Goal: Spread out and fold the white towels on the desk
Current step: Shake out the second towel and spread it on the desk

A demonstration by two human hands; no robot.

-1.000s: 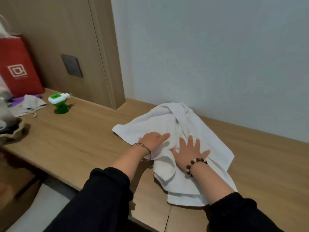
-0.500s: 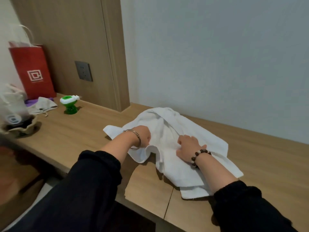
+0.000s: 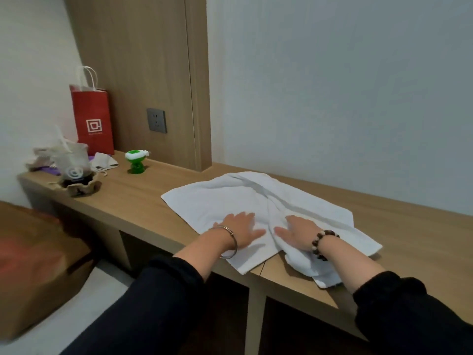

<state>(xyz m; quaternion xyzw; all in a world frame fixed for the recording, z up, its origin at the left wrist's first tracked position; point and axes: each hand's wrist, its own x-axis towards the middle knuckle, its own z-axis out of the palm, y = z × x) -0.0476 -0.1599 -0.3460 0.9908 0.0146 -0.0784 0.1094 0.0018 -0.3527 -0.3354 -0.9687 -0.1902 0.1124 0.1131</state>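
The long wooden bench (image 3: pixel 143 198) runs along a pale wall, with a tall wood panel (image 3: pixel 143 73) rising from its back edge. The white towel (image 3: pixel 220 198) lies on the middle stretch of the bench and reaches from close to the back edge to the front edge. Its left half lies flat, while its right half is bunched into thick folds. One flat corner and a rumpled lump both lap over the front edge.

A red paper bag (image 3: pixel 93 124) with white handles stands upright at the back left corner, against the panel. In front of it, near the left end, a clear plastic cup (image 3: pixel 73 162) with a straw sits in a crumpled brown holder. A pale cloth pouch (image 3: pixel 103 161) lies between the cup and the bag.

The left grip (image 3: pixel 240 230) is released. Its palm is down with the fingers straight, and it presses on the flat half of the towel near the front edge. The right grip (image 3: pixel 298 231) is also released and lies flat on the bunched half just beside it. The two thumbs point toward each other but do not touch.

A small green object (image 3: pixel 135 162) with a white top stands near the back edge, well apart from the towel. A dark socket (image 3: pixel 156 120) is set in the panel above it. A metal bangle (image 3: pixel 230 242) circles the left wrist and a bead bracelet (image 3: pixel 322 239) the right.
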